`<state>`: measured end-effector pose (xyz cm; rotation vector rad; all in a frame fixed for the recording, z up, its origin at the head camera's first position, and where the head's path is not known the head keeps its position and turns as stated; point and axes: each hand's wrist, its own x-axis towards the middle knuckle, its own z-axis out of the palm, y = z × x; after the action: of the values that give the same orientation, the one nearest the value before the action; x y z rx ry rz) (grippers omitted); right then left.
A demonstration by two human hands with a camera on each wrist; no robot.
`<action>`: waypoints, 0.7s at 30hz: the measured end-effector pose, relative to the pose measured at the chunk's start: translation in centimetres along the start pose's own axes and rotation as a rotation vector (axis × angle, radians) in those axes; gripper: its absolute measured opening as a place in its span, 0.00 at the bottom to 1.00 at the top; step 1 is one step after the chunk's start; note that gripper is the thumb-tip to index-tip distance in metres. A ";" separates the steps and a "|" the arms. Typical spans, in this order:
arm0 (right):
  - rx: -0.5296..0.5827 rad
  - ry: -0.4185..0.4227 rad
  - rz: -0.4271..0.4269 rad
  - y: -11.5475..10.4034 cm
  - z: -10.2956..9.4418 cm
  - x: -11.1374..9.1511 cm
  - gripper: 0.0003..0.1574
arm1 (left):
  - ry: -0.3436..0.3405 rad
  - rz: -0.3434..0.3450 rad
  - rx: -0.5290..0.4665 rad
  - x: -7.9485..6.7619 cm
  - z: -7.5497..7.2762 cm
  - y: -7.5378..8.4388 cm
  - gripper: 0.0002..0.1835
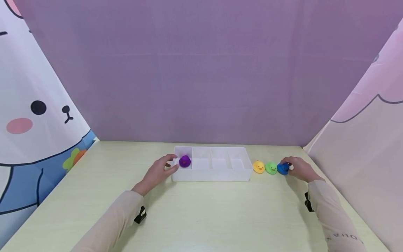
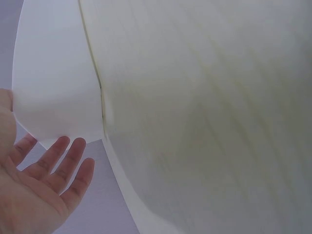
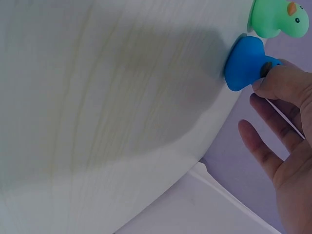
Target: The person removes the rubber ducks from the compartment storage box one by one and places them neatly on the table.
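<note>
My left hand holds the left end of a white divided box, thumb and index finger at its rim. In the left wrist view the other fingers spread loosely beside that end. A purple duck sits in the leftmost compartment. At the right, my right hand pinches a blue toy duck by its head, thumb and fingertips partly covering it. Its base is right at the table surface. Just left of it stand a green duck and a yellow duck in a row.
The pale wood-grain table stretches in front of the box. A purple cloth hangs behind it, and printed cartoon cloths flank the table. The box's other compartments hold nothing.
</note>
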<state>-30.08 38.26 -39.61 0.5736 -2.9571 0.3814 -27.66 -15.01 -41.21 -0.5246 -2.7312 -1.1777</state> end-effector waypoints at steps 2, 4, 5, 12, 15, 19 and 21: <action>-0.002 0.001 0.001 0.0 0.0 0.0 0.19 | 0.000 -0.003 0.001 0.0 0.0 0.0 0.25; -0.004 0.003 0.000 0.0 0.0 0.0 0.19 | 0.001 -0.005 0.000 0.0 0.0 0.0 0.25; -0.006 0.004 -0.002 0.1 0.0 0.0 0.19 | 0.000 -0.005 0.001 0.0 0.1 0.0 0.24; -0.010 0.017 -0.027 0.0 -0.4 -0.1 0.20 | -0.001 -0.008 0.000 0.0 0.1 0.0 0.24; -0.007 0.024 -0.038 -0.2 -0.7 0.0 0.21 | 0.000 -0.007 -0.001 0.0 0.1 0.0 0.24; 0.001 0.022 -0.042 -0.6 -1.0 0.0 0.22 | -0.001 0.000 0.000 0.0 0.1 -0.1 0.25; 0.001 0.018 -0.040 -0.8 -1.1 0.1 0.22 | -0.001 -0.002 0.000 0.1 0.1 -0.2 0.25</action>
<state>-29.84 37.81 -38.34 0.6253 -2.9240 0.3827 -27.78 -15.04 -41.36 -0.5228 -2.7330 -1.1783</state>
